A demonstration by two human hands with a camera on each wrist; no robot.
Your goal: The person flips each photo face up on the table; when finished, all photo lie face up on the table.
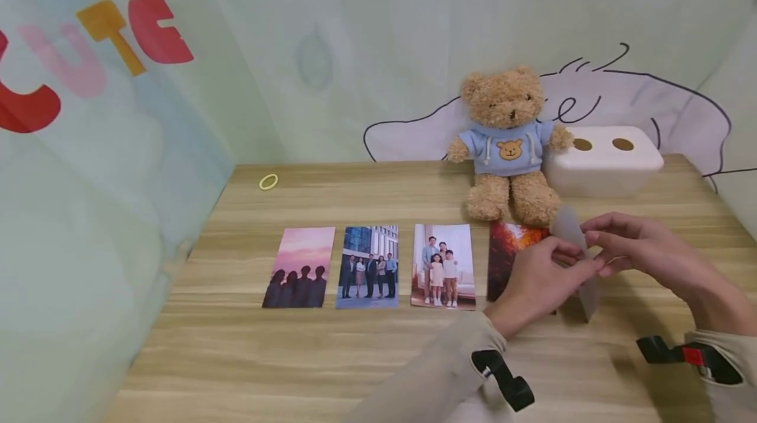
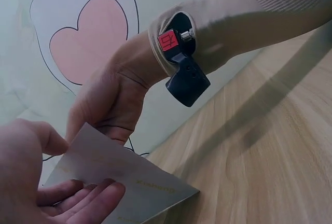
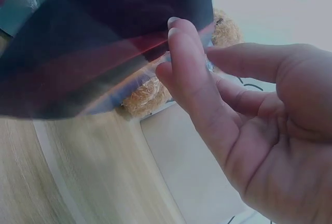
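Note:
Both hands hold one photo print (image 1: 588, 298) tilted up on edge over the table's right side. Its back is white with faint yellow print in the left wrist view; its face looks dark with a reddish streak in the right wrist view. My left hand (image 1: 541, 278) grips it, fingers spread over the white back (image 2: 150, 187). At the opposite edge, my right hand (image 1: 644, 245) pinches it between thumb and fingers (image 3: 187, 53). Just left of it lies a red-orange photo (image 1: 503, 259), partly covered by my left hand.
Three photos lie in a row: pink-sky silhouettes (image 1: 298, 268), an office group (image 1: 368, 268) and a family (image 1: 443, 268). A teddy bear (image 1: 508, 147) in a blue hoodie sits behind, beside a white box (image 1: 603, 167). A yellow ring (image 1: 269, 182) lies back left.

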